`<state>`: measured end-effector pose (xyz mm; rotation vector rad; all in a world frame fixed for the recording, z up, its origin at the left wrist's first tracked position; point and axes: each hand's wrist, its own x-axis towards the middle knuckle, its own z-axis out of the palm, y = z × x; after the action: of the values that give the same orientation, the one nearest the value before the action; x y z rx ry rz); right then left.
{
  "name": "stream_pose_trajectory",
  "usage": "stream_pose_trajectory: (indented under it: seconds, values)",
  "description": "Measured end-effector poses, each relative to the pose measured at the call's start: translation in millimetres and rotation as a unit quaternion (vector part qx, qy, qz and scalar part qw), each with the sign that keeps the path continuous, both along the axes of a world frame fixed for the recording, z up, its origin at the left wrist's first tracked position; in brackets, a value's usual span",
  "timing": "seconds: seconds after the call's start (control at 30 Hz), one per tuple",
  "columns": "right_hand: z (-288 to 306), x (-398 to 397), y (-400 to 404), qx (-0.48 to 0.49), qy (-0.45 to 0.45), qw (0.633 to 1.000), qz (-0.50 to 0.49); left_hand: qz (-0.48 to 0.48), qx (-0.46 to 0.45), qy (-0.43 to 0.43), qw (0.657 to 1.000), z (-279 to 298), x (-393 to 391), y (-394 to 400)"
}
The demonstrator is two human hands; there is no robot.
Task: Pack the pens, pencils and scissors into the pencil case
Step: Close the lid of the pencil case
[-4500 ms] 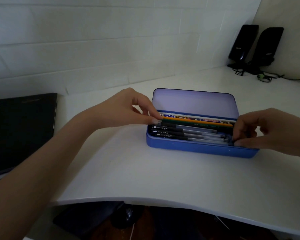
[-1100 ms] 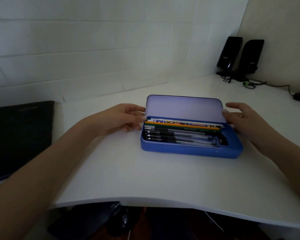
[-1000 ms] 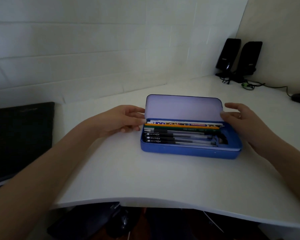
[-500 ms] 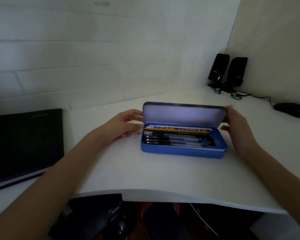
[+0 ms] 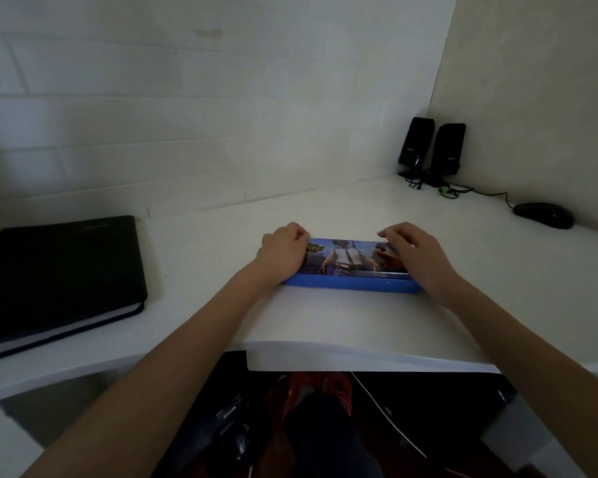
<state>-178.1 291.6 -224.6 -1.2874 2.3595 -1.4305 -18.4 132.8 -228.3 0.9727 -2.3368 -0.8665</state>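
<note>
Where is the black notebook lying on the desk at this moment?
In the head view the black notebook lies closed at the left end of the white desk, left of the pencil case and apart from it.

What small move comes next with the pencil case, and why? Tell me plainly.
Probably press down once along the lid to seat it, then lift both hands away. The pencil case lies on the desk with its lid down, the left hand and right hand resting on its two ends, and no pens outside.
</note>
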Motion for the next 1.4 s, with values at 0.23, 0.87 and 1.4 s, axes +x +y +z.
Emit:
stream_pose_trajectory:
  seconds: [0.23,0.87,1.4]
  values:
    - [-7.0,-12.3,-3.8,0.238,0.160,0.957,0.049,-0.080,-0.071,-0.026,0.994,-12.6,5.4,-9.1]
    - [-1.6,61.4,-15.6,0.304,0.339,0.884,0.105,-0.031,-0.305,-0.380,0.873,12.5,38.8,37.9]
    - [-10.7,135.2,-244.3,0.213,0.336,0.902,0.167,0.223,-0.185,-0.450,0.845,0.3,89.5,-152.1]
